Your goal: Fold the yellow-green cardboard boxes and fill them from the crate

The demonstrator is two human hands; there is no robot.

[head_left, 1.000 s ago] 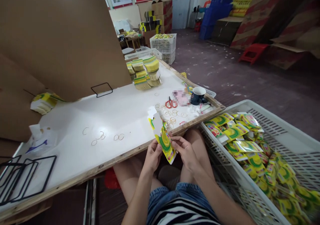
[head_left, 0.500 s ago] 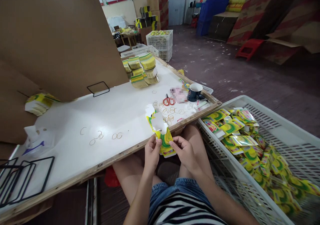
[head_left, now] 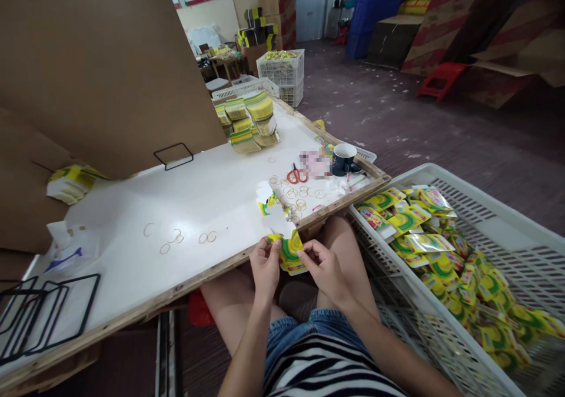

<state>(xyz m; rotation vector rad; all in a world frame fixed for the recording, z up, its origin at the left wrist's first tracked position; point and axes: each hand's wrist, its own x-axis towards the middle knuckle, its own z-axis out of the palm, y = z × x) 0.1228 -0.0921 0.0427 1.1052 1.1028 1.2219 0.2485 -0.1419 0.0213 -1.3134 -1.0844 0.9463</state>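
Between my two hands, at the table's front edge, is a yellow and green printed carton (head_left: 290,249) with white inner flaps standing up at its far end. My left hand (head_left: 265,267) pinches its left side between thumb and fingers. On the right side, my right hand (head_left: 324,269) grips it the same way, thumb on top. Just beyond the carton, several rubber bands (head_left: 302,191) lie on the white tabletop (head_left: 132,209), close to red-handled scissors (head_left: 297,176).
A white plastic crate (head_left: 435,176) full of folded yellow cartons (head_left: 441,267) stands at my right. Stacks of flat cartons (head_left: 251,120) sit at the table's far end. A dark mug (head_left: 343,160) is near the right edge. Black wire racks (head_left: 48,314) occupy the left; a large cardboard sheet (head_left: 106,62) rises behind.
The carton has turned slightly and its flaps have spread a little to the left. My left hand has shifted slightly left; both hands keep their hold.
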